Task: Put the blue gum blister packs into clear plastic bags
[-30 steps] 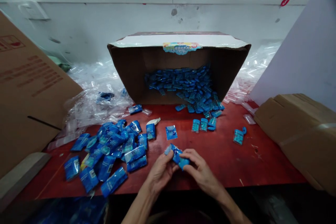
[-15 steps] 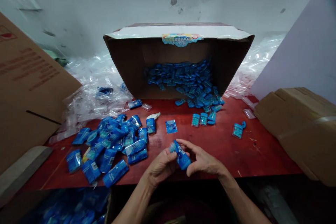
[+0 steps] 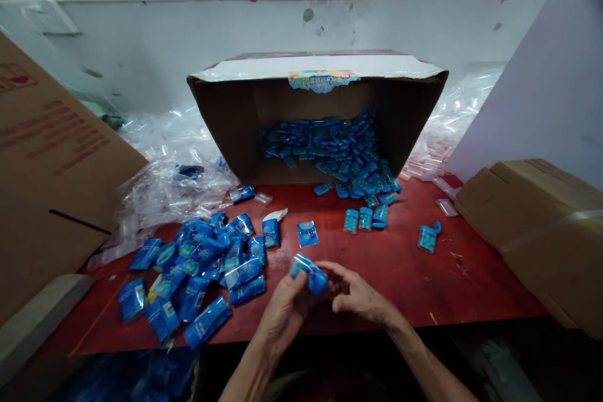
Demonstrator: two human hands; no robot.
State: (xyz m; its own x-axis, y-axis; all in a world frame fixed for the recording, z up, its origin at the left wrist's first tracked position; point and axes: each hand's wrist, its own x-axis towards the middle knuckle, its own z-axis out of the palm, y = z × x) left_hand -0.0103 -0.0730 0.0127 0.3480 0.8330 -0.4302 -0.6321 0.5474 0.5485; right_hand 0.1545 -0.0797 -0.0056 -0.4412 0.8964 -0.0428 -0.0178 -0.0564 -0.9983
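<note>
My left hand (image 3: 286,301) is closed on a small blue-wrapped container (image 3: 309,274), its thumb across the near side; the container is blurred. Close to the container's right end is my right hand (image 3: 358,295), thumb and fingers apart; whether a fingertip touches the container I cannot tell. Beyond the hands a flat blue printed wrapper (image 3: 308,233) lies on the red table (image 3: 377,276). To the left is a heap of blue-wrapped containers (image 3: 200,251). Several small clear containers with turquoise pellets, one (image 3: 350,221) among them, lie on the right.
An open cardboard box (image 3: 221,119) on its side holds many blue-capped containers (image 3: 330,144). Clear plastic pieces (image 3: 164,182) pile up at the left. Cartons flank the table, one brown (image 3: 532,226) at the right. Blue packs (image 3: 136,374) lie below the front edge.
The blue-wrapped container has turned in my left hand and shifted slightly left. My right hand stays beside it, a little lower. The view has tilted up slightly.
</note>
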